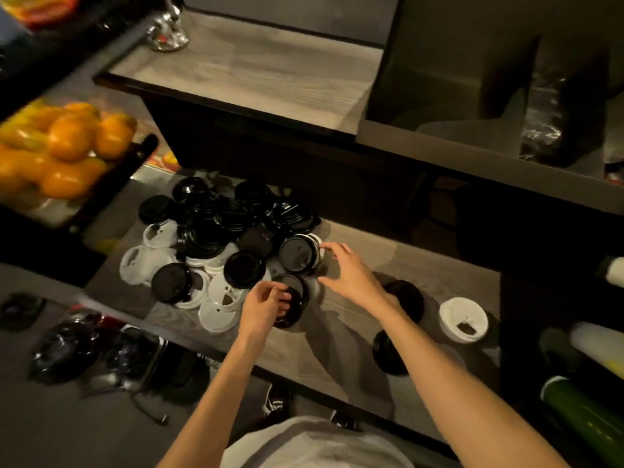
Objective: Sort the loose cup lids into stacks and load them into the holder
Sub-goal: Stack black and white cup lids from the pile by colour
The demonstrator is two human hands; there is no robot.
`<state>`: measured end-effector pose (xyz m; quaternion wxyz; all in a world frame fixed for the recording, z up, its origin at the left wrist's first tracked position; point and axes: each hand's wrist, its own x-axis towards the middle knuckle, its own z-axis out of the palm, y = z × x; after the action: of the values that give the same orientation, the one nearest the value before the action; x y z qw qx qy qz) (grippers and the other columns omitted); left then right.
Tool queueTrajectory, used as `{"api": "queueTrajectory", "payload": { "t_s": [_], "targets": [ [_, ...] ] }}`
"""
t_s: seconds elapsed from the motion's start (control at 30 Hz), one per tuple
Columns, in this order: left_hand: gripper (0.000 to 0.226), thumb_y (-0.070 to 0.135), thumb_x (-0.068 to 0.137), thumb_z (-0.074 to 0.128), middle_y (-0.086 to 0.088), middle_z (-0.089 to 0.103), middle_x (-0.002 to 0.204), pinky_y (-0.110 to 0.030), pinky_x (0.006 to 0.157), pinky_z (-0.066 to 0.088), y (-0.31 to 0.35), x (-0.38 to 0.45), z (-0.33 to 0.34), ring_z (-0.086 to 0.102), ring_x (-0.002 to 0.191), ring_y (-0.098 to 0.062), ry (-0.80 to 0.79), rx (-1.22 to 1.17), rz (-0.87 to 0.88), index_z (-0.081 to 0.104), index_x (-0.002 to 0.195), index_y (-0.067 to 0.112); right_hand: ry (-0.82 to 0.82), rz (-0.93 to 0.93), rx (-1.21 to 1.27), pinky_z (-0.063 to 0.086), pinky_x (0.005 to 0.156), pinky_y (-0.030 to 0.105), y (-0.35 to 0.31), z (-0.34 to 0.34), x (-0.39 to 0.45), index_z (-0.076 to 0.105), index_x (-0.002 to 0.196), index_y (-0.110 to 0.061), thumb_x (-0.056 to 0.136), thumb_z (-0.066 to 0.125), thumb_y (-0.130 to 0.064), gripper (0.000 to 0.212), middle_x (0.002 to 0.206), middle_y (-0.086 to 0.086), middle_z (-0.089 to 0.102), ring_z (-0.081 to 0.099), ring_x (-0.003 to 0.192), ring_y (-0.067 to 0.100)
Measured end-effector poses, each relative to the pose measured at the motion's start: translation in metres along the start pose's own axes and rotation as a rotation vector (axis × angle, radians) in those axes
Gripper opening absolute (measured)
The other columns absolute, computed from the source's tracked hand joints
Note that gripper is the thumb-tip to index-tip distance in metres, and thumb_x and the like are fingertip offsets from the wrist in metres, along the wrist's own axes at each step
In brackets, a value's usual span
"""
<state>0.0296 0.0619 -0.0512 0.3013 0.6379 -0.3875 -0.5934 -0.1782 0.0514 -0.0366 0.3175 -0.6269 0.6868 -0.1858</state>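
Dim room; grey wood-grain bench [388, 265] carrying a loose heap of black and white round plastic cup lids [216, 238]. Left: clear container of oranges [67, 143]. Left hand [266, 305] fingers grip a black lid [293, 298]; right hand [347, 271] fingers spread beside a black-topped lid stack [299, 253].
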Motion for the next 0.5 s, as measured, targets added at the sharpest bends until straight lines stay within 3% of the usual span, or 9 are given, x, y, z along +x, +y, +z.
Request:
{"api": "queueTrajectory", "payload": {
  "t_s": [0.1, 0.23, 0.37, 0.5],
  "targets": [
    [0.021, 0.003, 0.106, 0.044, -0.009, 0.067, 0.078, -0.023, 0.054, 0.049, -0.005, 0.004, -0.022, 0.060, 0.060, -0.016, 0.034, -0.003, -0.035, 0.061, 0.094, 0.008, -0.074, -0.074, -0.111, 0.042, 0.109, 0.032, -0.019, 0.017, 0.031, 0.040, 0.154, -0.024, 0.081, 0.083, -0.009, 0.085, 0.158, -0.001, 0.031, 0.043, 0.140, 0.024],
    [0.018, 0.005, 0.106, 0.045, -0.008, 0.068, 0.078, -0.022, 0.055, 0.049, -0.001, 0.005, -0.039, 0.060, 0.061, -0.014, 0.000, -0.033, -0.063, 0.061, 0.100, 0.006, -0.155, -0.100, -0.297, 0.033, 0.120, 0.049, -0.022, 0.036, 0.060, 0.030, 0.159, -0.028, 0.073, 0.087, -0.004, 0.106, 0.166, -0.003, 0.024, 0.027, 0.150, 0.028],
    [0.018, 0.003, 0.105, 0.045, -0.009, 0.070, 0.083, -0.023, 0.061, 0.051, 0.007, 0.009, -0.049, 0.063, 0.067, -0.015, -0.053, -0.055, -0.036, 0.062, 0.103, 0.005, -0.072, -0.102, -0.311, 0.038, 0.116, 0.045, -0.018, 0.036, 0.066, 0.040, 0.153, -0.027, 0.072, 0.089, -0.008, 0.097, 0.157, -0.005, 0.038, 0.039, 0.140, 0.026],
    [0.019, 0.006, 0.105, 0.045, -0.008, 0.071, 0.086, -0.025, 0.064, 0.052, 0.018, 0.015, -0.051, 0.064, 0.069, -0.014, -0.084, -0.069, -0.031, 0.064, 0.106, 0.004, 0.021, -0.006, -0.144, 0.041, 0.115, 0.039, -0.012, 0.024, 0.055, 0.045, 0.148, -0.025, 0.070, 0.094, -0.016, 0.093, 0.150, -0.003, 0.042, 0.046, 0.137, 0.024]
  ]
}}
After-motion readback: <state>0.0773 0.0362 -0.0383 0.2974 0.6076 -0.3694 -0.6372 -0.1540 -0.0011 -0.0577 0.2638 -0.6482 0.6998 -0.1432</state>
